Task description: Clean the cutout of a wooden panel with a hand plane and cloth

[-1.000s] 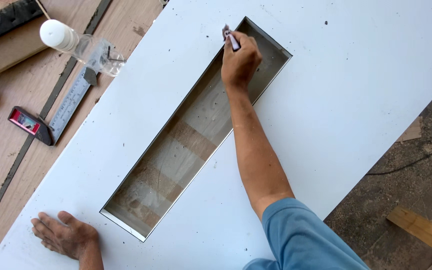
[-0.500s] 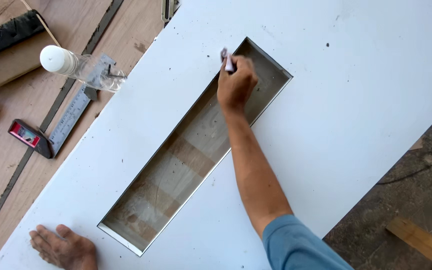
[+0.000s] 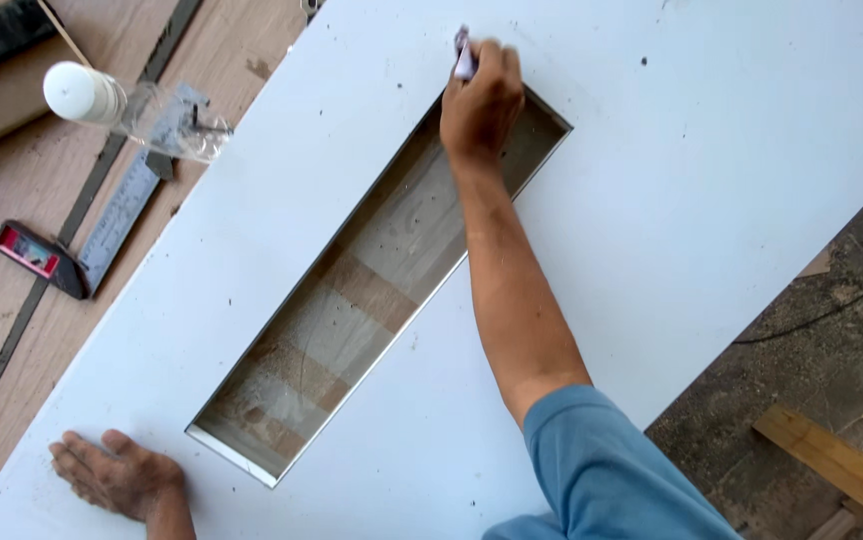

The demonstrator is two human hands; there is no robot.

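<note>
- Head view: right hand (image 3: 480,100) is closed on a small purple-and-white marker (image 3: 464,55), its tip on the white panel (image 3: 712,200) just past the far end of the cutout (image 3: 372,290).
- Left hand (image 3: 112,475) lies flat, fingers spread, holding nothing, on the panel's near corner, beside the cutout's near end.
- The cutout is a long rectangular opening with a thin metal rim; through it show wooden boards with sawdust.
- A clear bottle (image 3: 137,105) with a white cap lies on its side on the wooden worktop (image 3: 12,180) left of the panel; I cannot tell what it contains.
- A square (image 3: 82,240) with a red-and-black handle lies near the bottle.
</note>
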